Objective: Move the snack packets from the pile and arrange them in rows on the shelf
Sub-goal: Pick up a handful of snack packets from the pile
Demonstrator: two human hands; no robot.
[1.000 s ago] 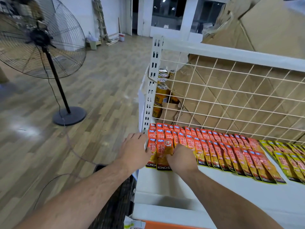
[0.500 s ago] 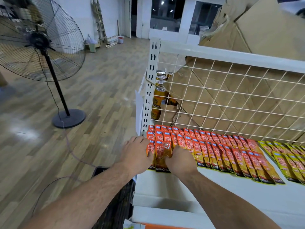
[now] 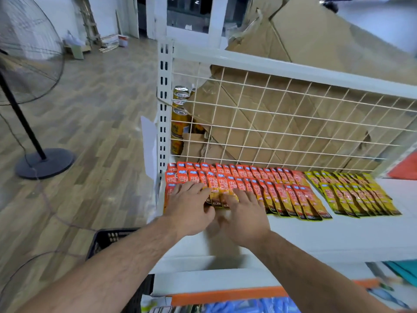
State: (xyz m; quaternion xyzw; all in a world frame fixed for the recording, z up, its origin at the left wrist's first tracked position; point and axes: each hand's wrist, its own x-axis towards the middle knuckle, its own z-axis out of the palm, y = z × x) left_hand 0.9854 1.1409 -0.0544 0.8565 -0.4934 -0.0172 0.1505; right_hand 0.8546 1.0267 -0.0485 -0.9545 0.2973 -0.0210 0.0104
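White shelf (image 3: 338,240): left hand (image 3: 189,206), right hand (image 3: 244,213) seemingly flat on glossy packets (image 3: 282,190).

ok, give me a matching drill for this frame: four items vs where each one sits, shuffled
1 orange packets
2 yellow packets
3 gold cans
4 black crate

A behind the wire grid
B low down, left of the shelf
C on the shelf, right end of the rows
D on the shelf, partly under left hand and right hand

Pairs: 1-D, 2-C, 3-A, 4-B
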